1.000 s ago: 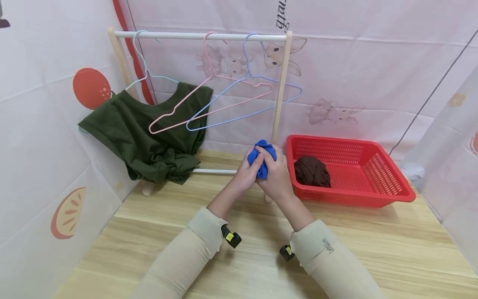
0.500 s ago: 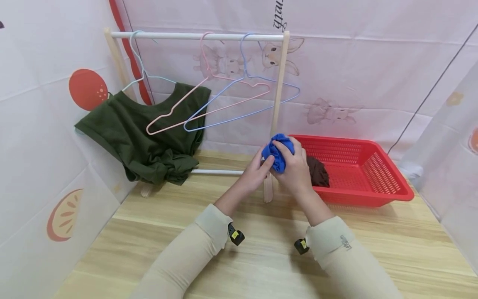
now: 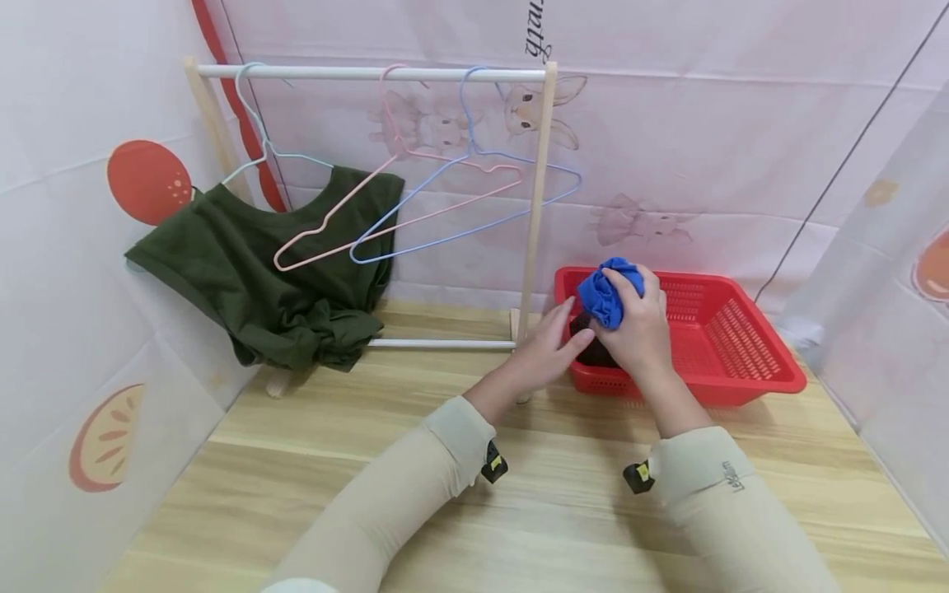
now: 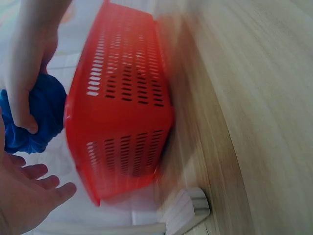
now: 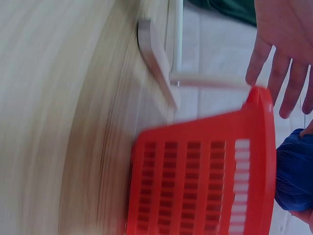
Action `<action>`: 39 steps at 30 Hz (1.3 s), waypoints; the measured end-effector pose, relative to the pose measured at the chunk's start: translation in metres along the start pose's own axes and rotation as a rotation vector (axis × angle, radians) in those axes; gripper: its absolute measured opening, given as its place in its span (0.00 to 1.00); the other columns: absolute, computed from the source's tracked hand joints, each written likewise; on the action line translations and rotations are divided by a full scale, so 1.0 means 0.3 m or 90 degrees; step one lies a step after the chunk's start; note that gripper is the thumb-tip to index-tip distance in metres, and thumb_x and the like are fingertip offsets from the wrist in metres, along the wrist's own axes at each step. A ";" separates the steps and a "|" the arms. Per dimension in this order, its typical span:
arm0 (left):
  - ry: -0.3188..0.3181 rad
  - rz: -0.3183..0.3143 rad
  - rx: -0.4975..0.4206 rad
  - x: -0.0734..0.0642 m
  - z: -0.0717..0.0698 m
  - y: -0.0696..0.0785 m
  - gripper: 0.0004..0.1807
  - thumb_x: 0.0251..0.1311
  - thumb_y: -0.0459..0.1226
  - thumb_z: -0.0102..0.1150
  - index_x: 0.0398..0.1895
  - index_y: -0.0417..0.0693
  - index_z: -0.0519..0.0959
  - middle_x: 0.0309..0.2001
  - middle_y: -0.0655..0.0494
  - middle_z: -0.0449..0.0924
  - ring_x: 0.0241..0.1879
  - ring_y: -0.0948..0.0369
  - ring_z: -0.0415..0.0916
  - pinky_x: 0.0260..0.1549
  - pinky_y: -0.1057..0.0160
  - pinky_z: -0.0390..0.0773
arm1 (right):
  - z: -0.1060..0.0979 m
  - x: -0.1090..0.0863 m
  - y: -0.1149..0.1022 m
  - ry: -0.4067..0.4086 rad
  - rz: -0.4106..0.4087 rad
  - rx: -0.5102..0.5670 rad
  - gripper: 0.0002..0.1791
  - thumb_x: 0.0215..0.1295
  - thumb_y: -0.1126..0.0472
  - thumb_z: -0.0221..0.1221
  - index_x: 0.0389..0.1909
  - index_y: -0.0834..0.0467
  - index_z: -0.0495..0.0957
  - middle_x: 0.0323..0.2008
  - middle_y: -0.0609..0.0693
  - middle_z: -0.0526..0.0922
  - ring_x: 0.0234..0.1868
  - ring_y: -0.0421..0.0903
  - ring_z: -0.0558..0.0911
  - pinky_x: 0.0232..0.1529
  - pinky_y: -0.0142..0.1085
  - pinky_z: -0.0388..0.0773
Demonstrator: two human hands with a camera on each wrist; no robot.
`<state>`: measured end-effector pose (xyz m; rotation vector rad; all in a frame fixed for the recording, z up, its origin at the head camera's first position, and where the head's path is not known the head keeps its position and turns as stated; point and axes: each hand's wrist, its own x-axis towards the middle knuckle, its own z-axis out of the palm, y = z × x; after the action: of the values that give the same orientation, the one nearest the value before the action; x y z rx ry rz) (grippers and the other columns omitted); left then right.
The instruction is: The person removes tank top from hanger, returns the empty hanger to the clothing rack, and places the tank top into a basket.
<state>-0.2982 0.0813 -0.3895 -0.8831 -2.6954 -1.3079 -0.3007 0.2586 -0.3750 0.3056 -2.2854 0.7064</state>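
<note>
A bunched-up blue cloth [image 3: 602, 298] is gripped in my right hand [image 3: 642, 329], over the left part of the red basket [image 3: 741, 380]. My left hand [image 3: 544, 350] has its fingers spread and straight, just left of the cloth by the basket's left rim. In the right wrist view the left hand [image 5: 288, 54] holds nothing, and the blue cloth [image 5: 294, 171] shows beyond the rim. A dark brown bundled cloth [image 3: 593, 352] lies inside the basket, partly hidden behind the hands.
A wooden rack with a white rail [image 3: 371, 73] stands left of the basket. From it hang a dark green shirt [image 3: 274, 263] on a light teal hanger [image 3: 264, 144], a pink hanger [image 3: 326, 221] and a blue hanger [image 3: 445, 240]. White printed sheets form the walls.
Both hands have moved right, from beside the rack post to the basket. The left hand has let go of the blue cloth, which the right hand now holds alone over the basket.
</note>
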 end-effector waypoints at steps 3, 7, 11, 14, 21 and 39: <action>-0.023 0.030 0.109 0.026 0.030 0.004 0.40 0.72 0.60 0.38 0.78 0.46 0.50 0.77 0.52 0.52 0.76 0.55 0.49 0.72 0.51 0.56 | -0.018 0.000 0.039 -0.015 0.034 -0.012 0.37 0.50 0.60 0.72 0.64 0.48 0.71 0.67 0.62 0.61 0.62 0.69 0.66 0.53 0.67 0.72; -0.064 0.041 0.271 0.051 0.069 0.003 0.39 0.71 0.63 0.33 0.77 0.51 0.55 0.77 0.55 0.53 0.77 0.53 0.46 0.72 0.45 0.53 | -0.035 -0.007 0.087 -0.045 0.077 -0.030 0.37 0.53 0.59 0.70 0.66 0.47 0.70 0.69 0.62 0.59 0.62 0.70 0.65 0.53 0.68 0.71; -0.112 0.041 0.380 0.059 0.096 0.000 0.39 0.68 0.68 0.27 0.76 0.61 0.60 0.78 0.61 0.50 0.78 0.54 0.43 0.71 0.38 0.50 | -0.049 -0.018 0.125 -0.081 0.106 -0.046 0.38 0.54 0.59 0.69 0.68 0.48 0.68 0.69 0.62 0.58 0.62 0.71 0.64 0.51 0.70 0.71; -0.133 0.045 0.435 0.062 0.110 -0.005 0.39 0.67 0.70 0.24 0.74 0.66 0.63 0.77 0.62 0.52 0.77 0.54 0.45 0.71 0.36 0.46 | -0.056 -0.020 0.155 -0.107 0.115 -0.060 0.39 0.54 0.60 0.70 0.68 0.48 0.67 0.69 0.63 0.57 0.62 0.71 0.64 0.50 0.70 0.71; -0.153 0.024 0.523 0.062 0.131 -0.012 0.41 0.65 0.71 0.19 0.70 0.68 0.68 0.74 0.61 0.61 0.74 0.55 0.55 0.71 0.36 0.43 | -0.064 -0.020 0.229 -0.188 0.145 -0.088 0.40 0.55 0.58 0.70 0.69 0.50 0.65 0.69 0.66 0.56 0.60 0.73 0.63 0.50 0.70 0.71; -0.125 0.039 0.536 0.094 0.184 -0.009 0.45 0.64 0.72 0.17 0.70 0.59 0.68 0.69 0.58 0.68 0.71 0.54 0.58 0.72 0.38 0.43 | -0.067 0.001 0.329 -0.475 0.216 -0.142 0.42 0.64 0.49 0.62 0.74 0.56 0.55 0.67 0.80 0.45 0.58 0.81 0.58 0.51 0.71 0.68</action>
<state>-0.3109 0.1337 -0.4202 -0.9664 -2.8756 -0.0027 -0.3296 0.3511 -0.4022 0.0723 -3.1486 0.5420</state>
